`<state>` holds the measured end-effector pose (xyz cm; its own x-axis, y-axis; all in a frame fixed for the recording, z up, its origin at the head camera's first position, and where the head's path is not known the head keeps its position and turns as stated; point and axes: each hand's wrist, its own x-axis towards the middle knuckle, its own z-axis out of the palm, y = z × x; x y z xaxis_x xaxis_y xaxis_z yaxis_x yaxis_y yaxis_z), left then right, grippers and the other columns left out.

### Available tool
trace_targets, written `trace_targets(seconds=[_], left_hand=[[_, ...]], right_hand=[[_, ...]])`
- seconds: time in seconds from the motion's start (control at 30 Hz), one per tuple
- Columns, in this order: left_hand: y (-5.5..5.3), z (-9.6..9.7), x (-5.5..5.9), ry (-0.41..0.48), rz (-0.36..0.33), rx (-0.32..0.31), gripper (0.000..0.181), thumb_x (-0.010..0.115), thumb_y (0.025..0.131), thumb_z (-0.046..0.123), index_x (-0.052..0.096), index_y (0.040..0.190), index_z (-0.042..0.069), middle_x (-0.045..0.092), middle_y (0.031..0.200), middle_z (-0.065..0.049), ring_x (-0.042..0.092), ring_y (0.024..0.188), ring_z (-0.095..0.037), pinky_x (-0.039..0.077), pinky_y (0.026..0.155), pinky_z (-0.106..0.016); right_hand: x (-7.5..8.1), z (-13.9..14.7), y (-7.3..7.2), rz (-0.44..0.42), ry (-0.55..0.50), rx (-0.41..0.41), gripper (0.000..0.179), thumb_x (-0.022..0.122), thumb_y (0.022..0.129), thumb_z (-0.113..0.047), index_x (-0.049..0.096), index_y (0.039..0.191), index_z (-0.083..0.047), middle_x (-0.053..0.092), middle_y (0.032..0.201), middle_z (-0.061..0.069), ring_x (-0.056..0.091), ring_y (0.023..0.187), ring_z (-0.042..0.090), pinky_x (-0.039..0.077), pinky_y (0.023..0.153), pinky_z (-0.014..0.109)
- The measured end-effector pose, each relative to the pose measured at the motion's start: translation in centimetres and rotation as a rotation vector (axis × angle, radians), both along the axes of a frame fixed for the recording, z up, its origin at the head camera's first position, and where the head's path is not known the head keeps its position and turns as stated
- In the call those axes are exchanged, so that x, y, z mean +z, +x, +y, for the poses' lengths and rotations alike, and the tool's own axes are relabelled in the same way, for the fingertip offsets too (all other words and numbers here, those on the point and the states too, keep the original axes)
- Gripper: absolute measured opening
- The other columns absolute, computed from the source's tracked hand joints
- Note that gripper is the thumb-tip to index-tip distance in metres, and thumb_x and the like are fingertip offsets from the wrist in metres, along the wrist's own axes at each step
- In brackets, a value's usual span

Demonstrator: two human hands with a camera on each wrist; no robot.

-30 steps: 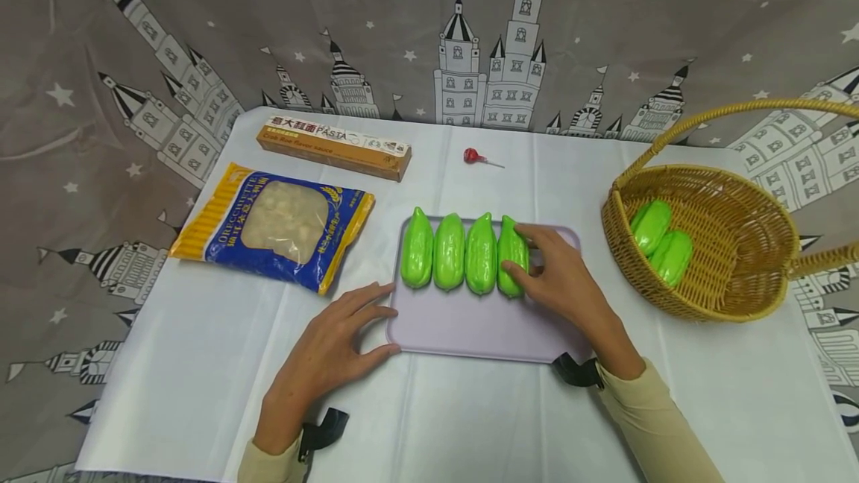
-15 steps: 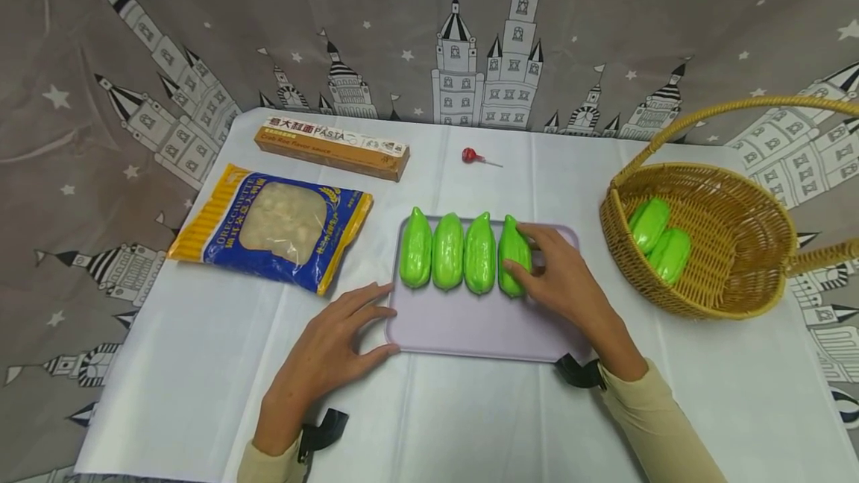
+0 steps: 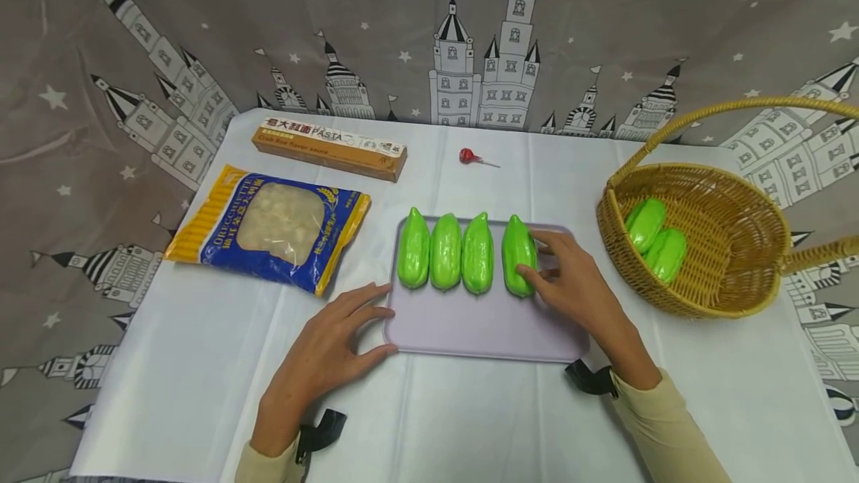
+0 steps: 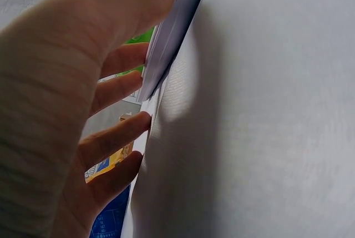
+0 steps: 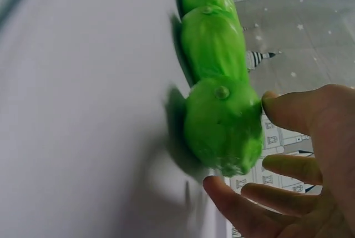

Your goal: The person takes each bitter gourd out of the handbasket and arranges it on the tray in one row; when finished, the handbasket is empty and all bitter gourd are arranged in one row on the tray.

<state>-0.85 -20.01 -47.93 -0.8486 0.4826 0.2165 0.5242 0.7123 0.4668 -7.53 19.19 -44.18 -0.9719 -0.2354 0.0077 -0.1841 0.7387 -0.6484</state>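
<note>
On the lilac tray [image 3: 463, 330], three glossy green gourds [image 3: 446, 252] lie side by side at the left. A fourth-like green gourd [image 3: 518, 256] lies to their right, separated by a narrow gap. My right hand [image 3: 570, 278] holds this one, thumb on its near side and fingers along its right; in the right wrist view the thumb [image 5: 285, 110] meets the rounded gourd [image 5: 222, 127]. My left hand [image 3: 329, 338] rests at the tray's left edge, fingers spread and fingertips right at the rim. In the left wrist view the thumb [image 4: 144, 5] overlaps the tray's edge [image 4: 172, 38].
A wicker basket [image 3: 731, 244] with a tall handle stands at the right, two green gourds [image 3: 656, 238] inside. At the left lie a blue and yellow orecchiette bag [image 3: 278, 226] and a pasta box [image 3: 329, 149]. A red lollipop [image 3: 467, 156] lies behind the tray.
My right hand has shifted slightly right with the rightmost gourd, widening the gap to its neighbour. The left hand stays at the tray's edge.
</note>
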Motion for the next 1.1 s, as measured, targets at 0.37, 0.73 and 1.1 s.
trace_targets(seconds=[0.37, 0.73, 1.1], left_hand=[[-0.3, 0.1, -0.1, 0.018, 0.014, -0.011, 0.052, 0.092, 0.082, 0.044, 0.077, 0.124, 0.017, 0.061, 0.155, -0.003, 0.055, 0.145, -0.029, 0.046, 0.121, -0.047], [-0.1, 0.0, -0.4, 0.028, 0.046, -0.017, 0.050, 0.093, 0.081, 0.042, 0.078, 0.122, 0.016, 0.063, 0.153, -0.003, 0.057, 0.143, -0.030, 0.048, 0.119, -0.048], [-0.2, -0.1, -0.5, 0.041, 0.070, -0.022, 0.051, 0.093, 0.081, 0.043, 0.078, 0.122, 0.017, 0.063, 0.153, -0.004, 0.058, 0.142, -0.031, 0.048, 0.118, -0.047]], right_hand=[[-0.8, -0.7, 0.0, 0.025, -0.041, 0.013, 0.067, 0.081, 0.098, -0.022, 0.052, 0.154, 0.001, 0.061, 0.145, 0.027, 0.065, 0.126, 0.043, 0.064, 0.094, 0.054], [1.4, 1.3, 0.7, 0.075, -0.005, -0.043, 0.063, 0.080, 0.100, -0.019, 0.052, 0.154, -0.001, 0.059, 0.147, 0.024, 0.066, 0.127, 0.043, 0.065, 0.093, 0.057], [3.7, 7.1, 1.3, 0.387, -0.015, -0.144, 0.055, 0.083, 0.089, 0.005, 0.063, 0.141, 0.005, 0.068, 0.126, 0.028, 0.073, 0.104, 0.044, 0.045, 0.083, -0.004]])
